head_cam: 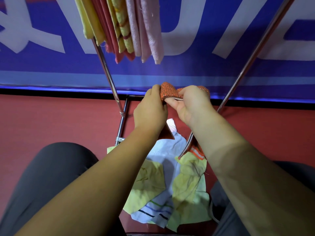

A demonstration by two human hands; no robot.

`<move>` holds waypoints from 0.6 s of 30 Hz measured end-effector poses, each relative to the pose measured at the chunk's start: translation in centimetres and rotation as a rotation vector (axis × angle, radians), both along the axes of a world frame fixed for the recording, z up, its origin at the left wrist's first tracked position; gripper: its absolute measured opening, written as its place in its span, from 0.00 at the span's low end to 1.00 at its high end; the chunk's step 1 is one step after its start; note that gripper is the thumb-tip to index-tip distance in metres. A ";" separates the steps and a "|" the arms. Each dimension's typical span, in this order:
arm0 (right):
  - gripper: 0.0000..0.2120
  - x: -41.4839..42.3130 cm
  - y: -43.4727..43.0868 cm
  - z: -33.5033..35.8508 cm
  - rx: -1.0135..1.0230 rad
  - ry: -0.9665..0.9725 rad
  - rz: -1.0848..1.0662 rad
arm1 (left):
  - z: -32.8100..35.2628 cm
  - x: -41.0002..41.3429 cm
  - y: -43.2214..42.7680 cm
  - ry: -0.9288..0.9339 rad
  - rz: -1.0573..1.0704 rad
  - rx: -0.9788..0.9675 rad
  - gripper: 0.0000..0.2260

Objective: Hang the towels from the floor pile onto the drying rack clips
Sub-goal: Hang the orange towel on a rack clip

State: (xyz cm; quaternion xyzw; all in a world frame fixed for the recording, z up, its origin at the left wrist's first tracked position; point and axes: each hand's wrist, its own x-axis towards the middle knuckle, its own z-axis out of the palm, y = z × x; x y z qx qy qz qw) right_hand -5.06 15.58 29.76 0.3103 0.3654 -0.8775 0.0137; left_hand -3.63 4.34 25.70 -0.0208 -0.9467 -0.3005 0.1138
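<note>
An orange knitted towel (167, 92) is held up in front of me by both hands, its lower end (191, 143) hanging down past my right wrist. My left hand (150, 111) grips its left edge, and my right hand (192, 104) pinches the top edge beside it. Below, on the red floor, lies the pile of towels (170, 181): pale yellow ones, a light blue one and a white one with coloured stripes. Several towels (122, 26) in yellow, red and pink hang from the drying rack at the top; its clips are out of view.
The rack's shiny metal legs slant down on both sides, the left leg (109, 72) and the right leg (252, 55). A blue banner with white letters (204, 40) covers the wall behind. My knees in dark trousers (44, 178) flank the pile.
</note>
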 end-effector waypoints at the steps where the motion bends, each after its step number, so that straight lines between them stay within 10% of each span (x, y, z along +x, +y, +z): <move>1: 0.21 -0.1 0.0 -0.1 -0.085 0.044 -0.006 | 0.5 -0.1 -0.1 0.001 0.010 0.007 0.14; 8: 0.23 0.4 1.3 1.3 -0.137 -0.040 0.022 | 3.5 -0.9 -1.5 0.147 0.023 0.215 0.18; 13: 0.04 1.9 0.4 0.1 0.510 -0.223 0.463 | 6.3 0.4 -1.5 0.237 -0.069 0.218 0.19; 18: 0.26 2.4 0.9 0.0 1.266 -0.391 0.571 | 11.2 2.6 -0.8 0.178 -0.093 -0.012 0.14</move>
